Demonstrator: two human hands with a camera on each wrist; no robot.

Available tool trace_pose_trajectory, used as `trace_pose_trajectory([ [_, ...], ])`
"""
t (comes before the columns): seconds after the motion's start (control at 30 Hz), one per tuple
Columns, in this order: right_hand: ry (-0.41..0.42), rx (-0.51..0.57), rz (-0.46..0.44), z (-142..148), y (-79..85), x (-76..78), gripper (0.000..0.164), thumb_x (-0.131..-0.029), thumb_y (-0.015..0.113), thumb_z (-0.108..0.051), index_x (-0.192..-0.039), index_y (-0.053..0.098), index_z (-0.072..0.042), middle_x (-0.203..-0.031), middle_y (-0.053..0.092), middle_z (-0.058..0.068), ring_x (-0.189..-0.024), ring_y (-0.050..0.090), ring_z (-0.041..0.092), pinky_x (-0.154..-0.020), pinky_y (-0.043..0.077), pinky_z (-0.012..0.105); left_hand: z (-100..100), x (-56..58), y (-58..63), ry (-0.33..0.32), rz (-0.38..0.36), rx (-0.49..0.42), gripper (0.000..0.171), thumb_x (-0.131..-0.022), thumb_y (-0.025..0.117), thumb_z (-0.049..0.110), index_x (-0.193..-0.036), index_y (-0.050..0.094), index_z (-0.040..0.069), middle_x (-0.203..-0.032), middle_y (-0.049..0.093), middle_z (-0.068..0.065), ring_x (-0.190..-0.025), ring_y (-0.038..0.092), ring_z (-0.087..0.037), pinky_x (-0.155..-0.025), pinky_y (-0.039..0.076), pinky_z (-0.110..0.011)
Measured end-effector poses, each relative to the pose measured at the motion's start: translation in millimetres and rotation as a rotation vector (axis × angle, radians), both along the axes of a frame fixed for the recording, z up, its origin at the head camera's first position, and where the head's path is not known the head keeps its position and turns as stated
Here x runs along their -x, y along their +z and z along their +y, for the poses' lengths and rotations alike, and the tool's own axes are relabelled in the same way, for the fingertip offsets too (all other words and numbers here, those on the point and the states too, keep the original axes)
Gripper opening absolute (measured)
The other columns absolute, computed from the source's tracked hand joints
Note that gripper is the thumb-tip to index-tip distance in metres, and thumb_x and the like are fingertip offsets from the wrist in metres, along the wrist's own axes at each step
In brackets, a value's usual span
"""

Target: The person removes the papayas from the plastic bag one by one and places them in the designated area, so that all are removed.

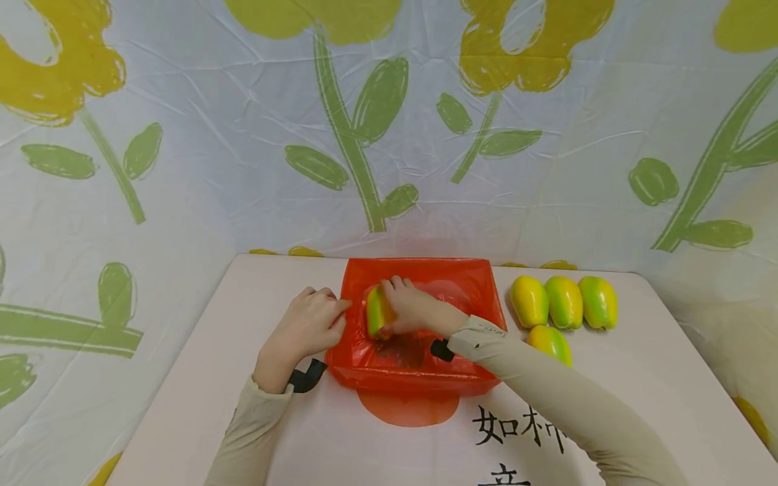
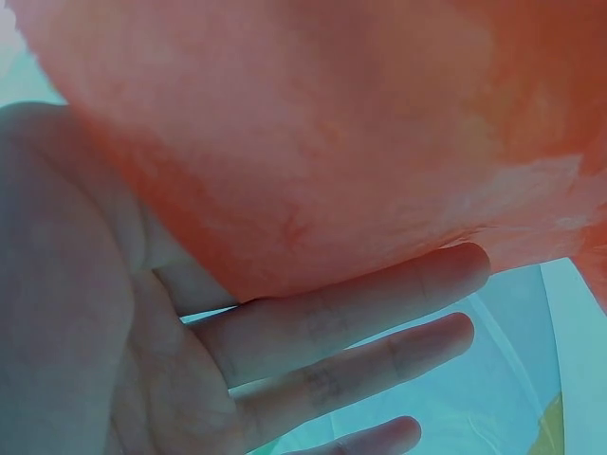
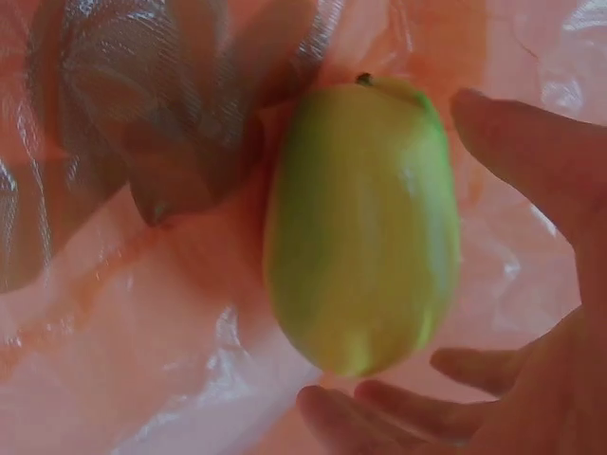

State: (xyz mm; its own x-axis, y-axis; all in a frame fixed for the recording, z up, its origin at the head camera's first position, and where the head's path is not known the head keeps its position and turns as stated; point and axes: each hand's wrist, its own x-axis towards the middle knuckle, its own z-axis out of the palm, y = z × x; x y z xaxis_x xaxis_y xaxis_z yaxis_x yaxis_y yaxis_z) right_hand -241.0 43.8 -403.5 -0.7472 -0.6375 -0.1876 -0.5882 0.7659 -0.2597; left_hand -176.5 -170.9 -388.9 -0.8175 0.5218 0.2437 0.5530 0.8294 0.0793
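Note:
A red plastic bag, spread in a box-like shape, stands on the table with its mouth up. My left hand grips its left rim; in the left wrist view the red plastic runs between thumb and forefinger, the other fingers stretched along its outside. Inside the bag, a yellow-green oblong fruit with a short stem lies at the left. My right hand reaches in over it. The right wrist view shows thumb and fingers spread around the fruit, with a gap between them and its skin.
To the right of the bag, several similar yellow-green fruits stand on the table, one of them partly behind my right sleeve. Black characters mark the table's front. A flower-printed sheet hangs behind and at the sides.

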Motion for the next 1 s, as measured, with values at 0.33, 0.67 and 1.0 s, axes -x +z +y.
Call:
trace_pose_trajectory([
  [0.33,-0.036,-0.046,-0.020,-5.2,-10.6,-0.3,0.093,-0.078,0.081,-0.043,-0.144,0.030,-0.001,-0.122,0.044,0.015,-0.105,0.049,0.027,-0.092,0.052,0.038,-0.4,0.8,-0.6,-0.009,0.016,0.002,0.026,-0.083,0.057,0.010,-0.102,0.076,0.007,-0.072,0.066,-0.003,-0.085,0.063,-0.026,-0.072,0.046,-0.038],
  [0.67,-0.020,-0.052,0.005,-8.9,-9.5,0.9,0.089,-0.078,0.083,-0.037,-0.142,0.033,-0.002,-0.120,0.044,0.014,-0.105,0.049,0.027,-0.095,0.050,0.038,-0.5,0.9,-1.6,-0.007,0.016,0.002,0.028,-0.084,0.058,0.010,-0.104,0.076,0.006,-0.078,0.070,-0.005,-0.087,0.063,-0.026,-0.073,0.046,-0.039],
  [1.0,-0.010,-0.029,-0.015,-5.4,0.8,1.9,0.091,-0.077,0.084,-0.036,-0.144,0.033,-0.002,-0.123,0.043,0.013,-0.110,0.048,0.029,-0.096,0.049,0.038,0.1,1.7,-1.4,-0.010,0.028,-0.001,0.027,-0.084,0.059,0.010,-0.103,0.076,0.006,-0.075,0.068,-0.005,-0.084,0.063,-0.026,-0.072,0.046,-0.038],
])
